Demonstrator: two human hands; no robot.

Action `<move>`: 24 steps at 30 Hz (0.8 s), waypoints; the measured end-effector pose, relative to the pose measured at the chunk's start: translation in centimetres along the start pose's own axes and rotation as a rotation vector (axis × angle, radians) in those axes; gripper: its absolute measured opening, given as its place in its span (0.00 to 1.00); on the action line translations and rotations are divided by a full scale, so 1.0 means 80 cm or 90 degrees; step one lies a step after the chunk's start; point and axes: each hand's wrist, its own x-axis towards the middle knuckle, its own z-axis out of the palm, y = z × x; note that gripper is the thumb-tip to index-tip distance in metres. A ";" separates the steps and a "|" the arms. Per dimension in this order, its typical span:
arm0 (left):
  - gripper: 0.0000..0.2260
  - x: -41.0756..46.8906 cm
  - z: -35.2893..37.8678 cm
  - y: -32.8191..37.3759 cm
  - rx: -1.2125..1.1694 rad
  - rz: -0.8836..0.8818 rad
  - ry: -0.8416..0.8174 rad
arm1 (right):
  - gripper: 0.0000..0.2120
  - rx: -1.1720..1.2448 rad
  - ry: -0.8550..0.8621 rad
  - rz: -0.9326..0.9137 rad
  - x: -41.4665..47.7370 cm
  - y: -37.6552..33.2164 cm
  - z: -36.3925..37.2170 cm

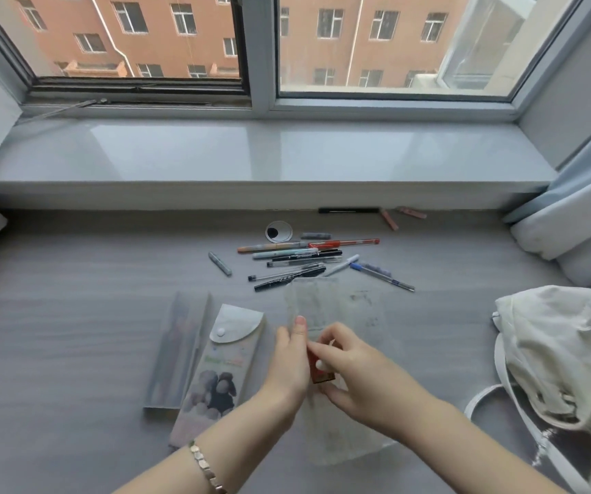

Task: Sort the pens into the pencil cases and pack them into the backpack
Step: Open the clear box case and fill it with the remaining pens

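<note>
Though held, clear pencil case [336, 308], blurred.

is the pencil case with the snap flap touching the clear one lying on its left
Touching. In the head view the snap-flap pencil case lies tilted with its lower edge overlapping the clear case's right side, with no gap visible.

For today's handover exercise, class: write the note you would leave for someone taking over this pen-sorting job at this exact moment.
Left hand: holds the clear pencil case by its left edge.
Right hand: pinches a small red item at that case; what it is, I cannot tell.
Two other cases lie to the left: a frosted box and a snap-flap pouch, flap shut.
Loose pens lie piled on the desk beyond the cases; a few strays sit near the sill.
White backpack lies at right; no case in it that I can see.
Left: sort the pens into cases, pack the cases.
</note>
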 end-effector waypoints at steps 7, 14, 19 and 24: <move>0.17 -0.008 0.043 -0.001 0.117 0.089 0.026 | 0.14 0.145 0.143 0.087 -0.015 0.031 -0.034; 0.16 -0.004 0.055 -0.001 0.130 0.060 -0.003 | 0.12 0.646 0.341 0.241 0.026 0.042 -0.078; 0.15 0.002 0.053 0.010 0.168 0.097 0.010 | 0.09 0.418 0.374 0.205 0.045 0.043 -0.058; 0.14 0.018 0.052 0.009 0.182 0.098 -0.004 | 0.15 0.023 0.290 0.143 0.057 0.067 -0.047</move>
